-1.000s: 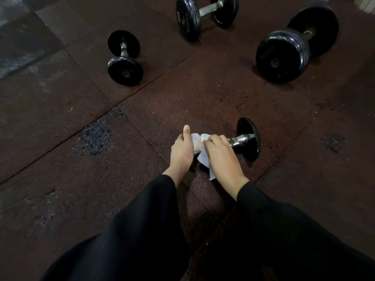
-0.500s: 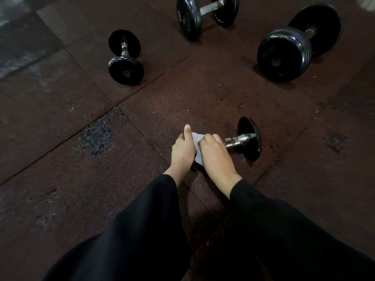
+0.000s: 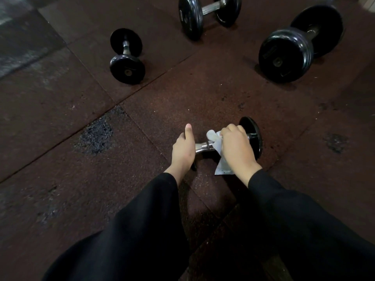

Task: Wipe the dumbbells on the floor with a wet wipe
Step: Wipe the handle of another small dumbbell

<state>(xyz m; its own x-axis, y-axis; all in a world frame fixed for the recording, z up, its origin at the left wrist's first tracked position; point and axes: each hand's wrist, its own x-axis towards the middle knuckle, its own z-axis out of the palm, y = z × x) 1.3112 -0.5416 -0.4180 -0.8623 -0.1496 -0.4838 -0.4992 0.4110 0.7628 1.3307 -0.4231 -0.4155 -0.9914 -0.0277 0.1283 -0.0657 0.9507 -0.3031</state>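
Dumbbell (image 3: 251, 136), chrome handle in crumpled white wipe (image 3: 218, 147).

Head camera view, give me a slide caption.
Right hand wipes the near dumbbell's handle with a wet wipe; left hand steadies its end.

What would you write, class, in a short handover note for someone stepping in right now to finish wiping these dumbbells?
Left hand: holds the near end of the small dumbbell, thumb up.
Right hand: grips the wet wipe round its metal handle, close to the far plate.
Other dumbbells: small one far left, medium one at the top, big one far right, all on the floor.
Done: handle wiping under way.
Left: this dumbbell's plates, probably, then the other three.
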